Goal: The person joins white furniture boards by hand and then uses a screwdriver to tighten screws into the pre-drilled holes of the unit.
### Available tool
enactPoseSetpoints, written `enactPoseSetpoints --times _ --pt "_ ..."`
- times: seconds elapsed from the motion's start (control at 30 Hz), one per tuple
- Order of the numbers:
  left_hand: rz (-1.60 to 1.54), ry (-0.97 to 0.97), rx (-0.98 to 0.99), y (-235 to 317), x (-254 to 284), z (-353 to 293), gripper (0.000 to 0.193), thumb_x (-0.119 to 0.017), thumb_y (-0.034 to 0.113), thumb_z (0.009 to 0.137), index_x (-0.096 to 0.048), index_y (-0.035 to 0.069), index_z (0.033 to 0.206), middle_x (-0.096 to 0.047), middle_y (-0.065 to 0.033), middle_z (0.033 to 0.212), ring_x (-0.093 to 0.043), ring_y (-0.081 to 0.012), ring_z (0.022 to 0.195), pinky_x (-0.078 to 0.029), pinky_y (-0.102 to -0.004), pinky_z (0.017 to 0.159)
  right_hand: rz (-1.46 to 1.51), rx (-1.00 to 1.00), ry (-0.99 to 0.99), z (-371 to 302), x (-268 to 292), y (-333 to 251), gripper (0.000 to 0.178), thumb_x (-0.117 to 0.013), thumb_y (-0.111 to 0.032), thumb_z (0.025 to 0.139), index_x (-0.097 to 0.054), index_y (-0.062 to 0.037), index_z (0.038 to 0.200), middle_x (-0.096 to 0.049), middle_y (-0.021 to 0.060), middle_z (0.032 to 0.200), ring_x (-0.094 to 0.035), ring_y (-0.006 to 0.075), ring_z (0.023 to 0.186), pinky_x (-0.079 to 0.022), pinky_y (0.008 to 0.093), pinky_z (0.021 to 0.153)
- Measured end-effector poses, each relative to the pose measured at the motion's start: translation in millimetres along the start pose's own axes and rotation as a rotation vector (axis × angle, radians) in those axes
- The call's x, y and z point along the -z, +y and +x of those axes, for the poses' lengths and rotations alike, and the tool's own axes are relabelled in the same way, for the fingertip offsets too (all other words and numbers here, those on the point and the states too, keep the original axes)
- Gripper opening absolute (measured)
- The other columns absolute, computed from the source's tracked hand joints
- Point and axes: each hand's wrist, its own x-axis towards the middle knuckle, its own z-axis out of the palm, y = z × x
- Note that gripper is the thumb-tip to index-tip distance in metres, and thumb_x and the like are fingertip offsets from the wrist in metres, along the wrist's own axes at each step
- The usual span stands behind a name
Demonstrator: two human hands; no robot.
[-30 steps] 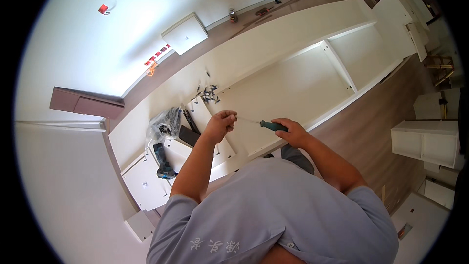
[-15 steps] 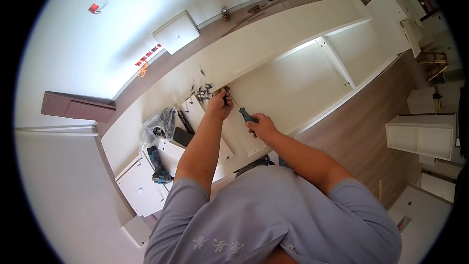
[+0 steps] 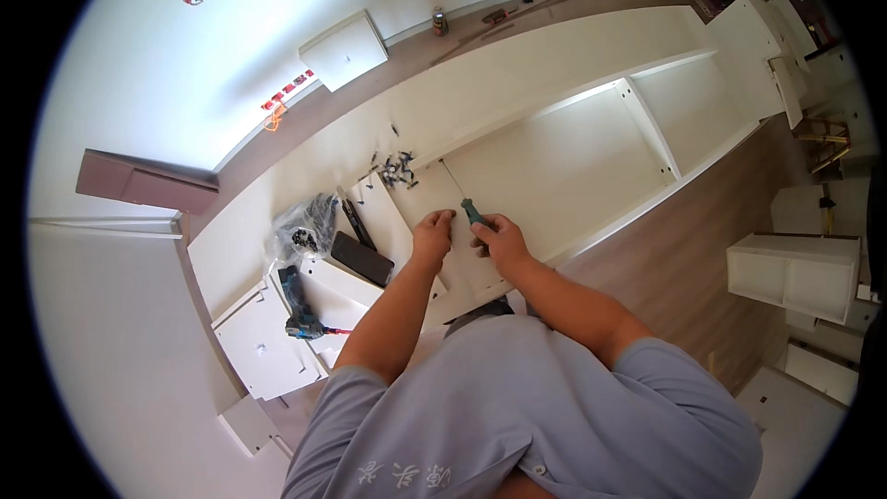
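Note:
My right hand [image 3: 502, 242] is wrapped round the green handle of a screwdriver [image 3: 472, 211], whose thin shaft points away over the white cabinet carcass [image 3: 554, 143]. Just left of it, my left hand [image 3: 431, 237] is closed, thumb and fingers together at the near side of the carcass; what they hold, if anything, is too small to make out. Beyond the left hand, a pile of small dark and metallic fasteners [image 3: 395, 169] lies on the white panel. A black phone [image 3: 362, 260] and a slim black tool [image 3: 357, 222] rest on white boards beside my left forearm.
A clear plastic bag [image 3: 314, 219] of small parts and a blue-black power tool [image 3: 297, 305] lie at the left. A white upright divider [image 3: 652, 129] crosses the carcass. Brown boards [image 3: 146, 181] lean by the wall. At the right stands a small white open cabinet [image 3: 793, 270].
My left hand has drawn back toward me from beside the fastener pile, uncovering it and the phone. The screwdriver stays in my right hand. The whole view has shifted slightly.

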Motion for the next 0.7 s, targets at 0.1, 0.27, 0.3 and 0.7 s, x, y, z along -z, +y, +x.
enactPoseSetpoints --times 0.1,0.27,0.3,0.7 --pt "-0.052 -0.039 0.024 0.2 4.3 2.7 0.03 -0.059 0.028 0.106 -0.072 0.004 0.117 -0.054 0.001 0.068 -0.048 -0.0105 0.053 -0.039 -0.0276 0.047 0.328 -0.18 -0.099 5.4 -3.1 2.7 0.032 -0.074 -0.024 0.097 -0.063 -0.0051 0.121 -0.07 0.0059 0.104 -0.07 0.0184 0.088 -0.058 0.032 0.069" --pt "-0.091 -0.07 0.059 3.7 7.3 3.5 0.03 -0.058 0.028 0.107 -0.072 0.004 0.117 -0.054 0.0007 0.068 -0.048 -0.0107 0.054 -0.04 -0.0276 0.048 -0.046 0.047 0.083 23.0 3.8 -1.2 0.026 -0.064 -0.029 0.105 -0.064 -0.007 0.117 -0.069 0.005 0.099 -0.063 0.015 0.074 -0.052 0.0285 0.059" --pt "-0.079 -0.071 0.056 2.8 6.9 3.9 0.029 -0.059 0.029 0.107 -0.072 0.005 0.116 -0.053 0.0009 0.069 -0.048 -0.0106 0.056 -0.039 -0.0275 0.048 0.331 -0.226 -0.085 20.6 8.0 -9.3 0.026 -0.062 -0.031 0.106 -0.064 -0.0075 0.117 -0.068 0.0048 0.099 -0.061 0.0145 0.071 -0.051 0.0281 0.058" --pt "0.035 -0.089 -0.005 3.3 5.9 0.9 0.03 -0.059 0.029 0.106 -0.072 0.004 0.117 -0.059 -0.0002 0.074 -0.05 -0.0102 0.058 -0.04 -0.0278 0.05 -0.358 -0.034 -0.167 17.7 -18.5 -25.1 0.03 -0.068 -0.026 0.099 -0.056 -0.0093 0.121 -0.061 0.0045 0.088 -0.056 0.0137 0.065 -0.042 0.0278 0.048"
